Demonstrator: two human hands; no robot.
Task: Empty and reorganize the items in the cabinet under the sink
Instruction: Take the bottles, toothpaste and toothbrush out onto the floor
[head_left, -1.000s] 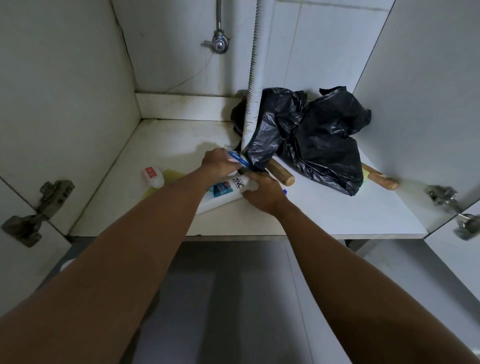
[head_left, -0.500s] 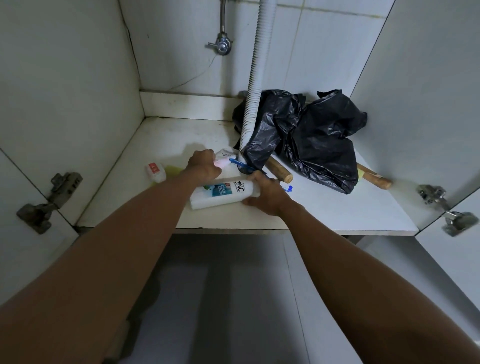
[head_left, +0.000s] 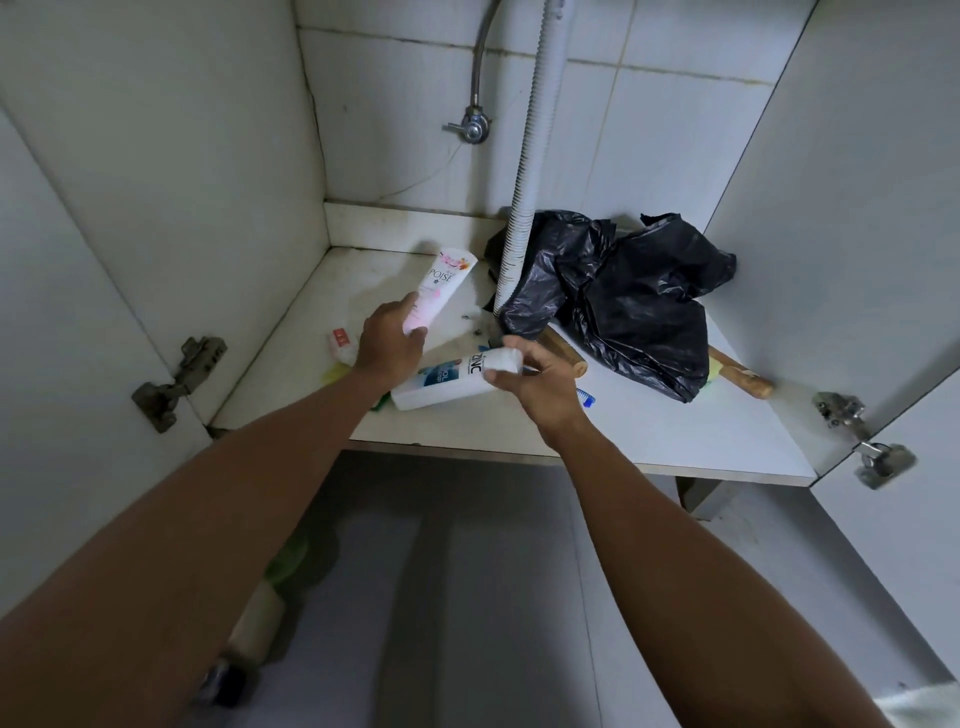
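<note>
Now-raised pink tube (head_left: 441, 291) in left hand (head_left: 389, 340)

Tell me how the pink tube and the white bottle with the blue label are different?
The pink tube is flat and slim, printed POISE; the white bottle is fatter and rounder, with a blue label. The tube is lifted off the shelf, pointing up, in the left hand; the bottle lies tilted near the shelf's front, the right hand holding its cap end. Both are plastic toiletry containers, each in a hand's grip.

pink tube (head_left: 442, 290) raised; white bottle (head_left: 448, 381) tilted
</note>
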